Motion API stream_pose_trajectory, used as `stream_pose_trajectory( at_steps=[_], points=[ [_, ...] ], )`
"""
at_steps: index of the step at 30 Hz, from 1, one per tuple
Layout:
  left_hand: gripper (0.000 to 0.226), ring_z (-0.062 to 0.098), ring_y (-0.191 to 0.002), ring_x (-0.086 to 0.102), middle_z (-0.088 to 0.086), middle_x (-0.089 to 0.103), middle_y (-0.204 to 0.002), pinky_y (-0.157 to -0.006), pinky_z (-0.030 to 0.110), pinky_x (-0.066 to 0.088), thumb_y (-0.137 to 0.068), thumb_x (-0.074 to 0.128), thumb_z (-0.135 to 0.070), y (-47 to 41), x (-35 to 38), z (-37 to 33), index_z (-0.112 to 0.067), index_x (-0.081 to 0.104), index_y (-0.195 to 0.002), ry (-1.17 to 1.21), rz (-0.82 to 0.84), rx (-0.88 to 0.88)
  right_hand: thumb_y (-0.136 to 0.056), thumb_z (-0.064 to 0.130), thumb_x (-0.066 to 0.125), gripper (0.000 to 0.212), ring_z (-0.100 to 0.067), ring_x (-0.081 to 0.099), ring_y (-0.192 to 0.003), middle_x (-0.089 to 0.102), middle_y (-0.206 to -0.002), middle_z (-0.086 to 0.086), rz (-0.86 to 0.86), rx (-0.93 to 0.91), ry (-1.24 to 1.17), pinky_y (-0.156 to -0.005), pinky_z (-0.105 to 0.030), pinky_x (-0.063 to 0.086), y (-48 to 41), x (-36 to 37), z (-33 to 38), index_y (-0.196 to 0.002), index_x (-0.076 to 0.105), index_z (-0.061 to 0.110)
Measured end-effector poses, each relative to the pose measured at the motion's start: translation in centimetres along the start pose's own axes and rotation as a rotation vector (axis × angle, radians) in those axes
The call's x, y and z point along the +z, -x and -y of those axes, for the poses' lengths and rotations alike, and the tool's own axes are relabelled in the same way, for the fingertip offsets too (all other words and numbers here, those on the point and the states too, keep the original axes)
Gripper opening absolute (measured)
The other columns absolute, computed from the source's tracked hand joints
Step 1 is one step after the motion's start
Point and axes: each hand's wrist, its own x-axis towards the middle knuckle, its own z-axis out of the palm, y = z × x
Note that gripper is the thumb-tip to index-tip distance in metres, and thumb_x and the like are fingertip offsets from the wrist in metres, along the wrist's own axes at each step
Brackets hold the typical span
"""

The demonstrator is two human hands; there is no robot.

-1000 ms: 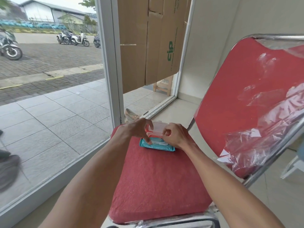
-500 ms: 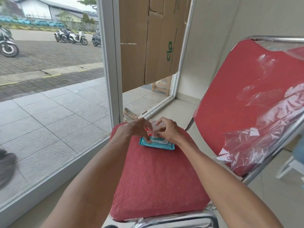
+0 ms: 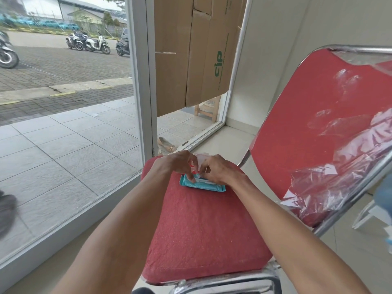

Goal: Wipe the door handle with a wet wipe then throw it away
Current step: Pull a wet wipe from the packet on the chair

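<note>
On red chair seat (image 3: 203, 234), both hands stay working wipe pack (image 3: 201, 184).

Your two arms run up from the lower edge of the view, and both forearms are bare all the way from that edge to the wrist, with no sleeve over them. Your left hand (image 3: 180, 164) and your right hand (image 3: 218, 169) are bare too, gloveless. Your wrists and those fingers that show carry no watch, band or ring.
</note>
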Motion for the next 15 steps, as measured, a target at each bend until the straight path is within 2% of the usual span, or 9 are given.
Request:
stream_pose_trajectory(
  at_steps=[2, 4, 5, 6, 8, 9, 11, 13, 15],
  points=[
    [0.043, 0.02, -0.113, 0.057, -0.004, 0.062, -0.121, -0.095, 0.04, 0.049, -0.062, 0.091, -0.031, 0.1, 0.1, 0.1, -0.033, 0.067, -0.098, 0.013, -0.001, -0.007, -0.083, 0.044, 0.054, 0.02, -0.011, 0.06, -0.081, 0.058, -0.096, 0.013, 0.008, -0.071, 0.064, -0.068, -0.032, 0.053, 0.1, 0.4, 0.4, -0.079, 0.064, 0.028],
    [0.044, 0.02, -0.113, 0.057, -0.004, 0.062, -0.12, -0.096, 0.041, 0.048, -0.062, 0.091, -0.03, 0.3, 0.2, 0.1, -0.031, 0.067, -0.099, 0.031, -0.008, -0.009, -0.081, 0.035, 0.054, 0.009, -0.011, 0.059, -0.082, 0.055, -0.097, 0.013, -0.011, -0.077, 0.098, -0.069, -0.037, 0.056, 0.1, 0.7, 0.3, -0.073, 0.051, 0.033],
    [0.046, 0.02, -0.112, 0.057, -0.004, 0.061, -0.12, -0.095, 0.04, 0.049, -0.063, 0.091, -0.029, 0.3, 0.2, 0.1, -0.03, 0.065, -0.101, 0.038, -0.011, -0.009, -0.082, 0.027, 0.059, 0.016, -0.012, 0.059, -0.081, 0.055, -0.096, 0.011, -0.022, -0.07, 0.092, -0.069, -0.039, 0.056, 0.1, 0.7, 0.2, -0.073, 0.048, 0.033],
    [0.049, 0.021, -0.111, 0.058, -0.002, 0.061, -0.12, -0.094, 0.04, 0.049, -0.063, 0.091, -0.027, 0.4, 0.2, 0.1, -0.029, 0.062, -0.103, 0.045, -0.014, -0.01, -0.084, 0.02, 0.062, 0.022, -0.013, 0.059, -0.08, 0.056, -0.095, 0.01, -0.039, -0.064, 0.084, -0.07, -0.04, 0.056, 0.1, 0.7, 0.0, -0.073, 0.048, 0.034],
    [0.055, 0.023, -0.109, 0.059, 0.001, 0.061, -0.12, -0.093, 0.041, 0.05, -0.063, 0.091, -0.025, 0.6, 0.1, -0.1, -0.03, 0.058, -0.107, 0.058, -0.016, -0.008, -0.087, 0.018, 0.062, 0.016, -0.016, 0.059, -0.08, 0.057, -0.093, 0.006, -0.07, -0.035, 0.035, -0.071, -0.039, 0.054, 0.5, 0.3, 0.0, -0.077, 0.054, 0.028],
    [0.057, 0.024, -0.109, 0.059, 0.002, 0.061, -0.12, -0.094, 0.042, 0.05, -0.064, 0.091, -0.024, 0.7, 0.1, -0.2, -0.029, 0.057, -0.11, 0.06, -0.014, -0.008, -0.089, 0.02, 0.062, 0.01, -0.018, 0.059, -0.081, 0.057, -0.092, 0.005, -0.085, -0.019, 0.011, -0.072, -0.039, 0.053, 0.5, 0.3, -0.2, -0.08, 0.058, 0.022],
    [0.06, 0.024, -0.109, 0.058, 0.002, 0.061, -0.121, -0.095, 0.042, 0.05, -0.065, 0.09, -0.024, 0.9, 0.1, -0.3, -0.027, 0.057, -0.114, 0.048, -0.013, -0.013, -0.09, 0.021, 0.061, 0.011, -0.02, 0.059, -0.084, 0.06, -0.092, -0.001, -0.141, 0.041, -0.078, -0.074, -0.038, 0.052, 0.4, 0.1, -0.7, -0.084, 0.061, 0.011],
    [0.06, 0.023, -0.11, 0.058, 0.001, 0.061, -0.12, -0.096, 0.042, 0.049, -0.065, 0.09, -0.024, 0.9, 0.2, -0.4, -0.027, 0.058, -0.114, 0.034, -0.015, -0.018, -0.087, 0.02, 0.061, 0.01, -0.019, 0.062, -0.085, 0.064, -0.091, -0.001, -0.192, 0.1, -0.182, -0.079, -0.039, 0.053, 0.3, 0.0, -1.3, -0.082, 0.063, 0.012],
    [0.059, 0.024, -0.112, 0.058, 0.0, 0.061, -0.121, -0.096, 0.042, 0.049, -0.064, 0.09, -0.024, 0.9, 0.2, -0.4, -0.029, 0.058, -0.113, 0.036, -0.015, -0.022, -0.084, 0.021, 0.065, 0.007, -0.015, 0.064, -0.084, 0.068, -0.087, 0.003, -0.161, 0.113, -0.213, -0.08, -0.04, 0.054, 0.5, -0.1, -1.8, -0.078, 0.067, 0.018]
  ],
)
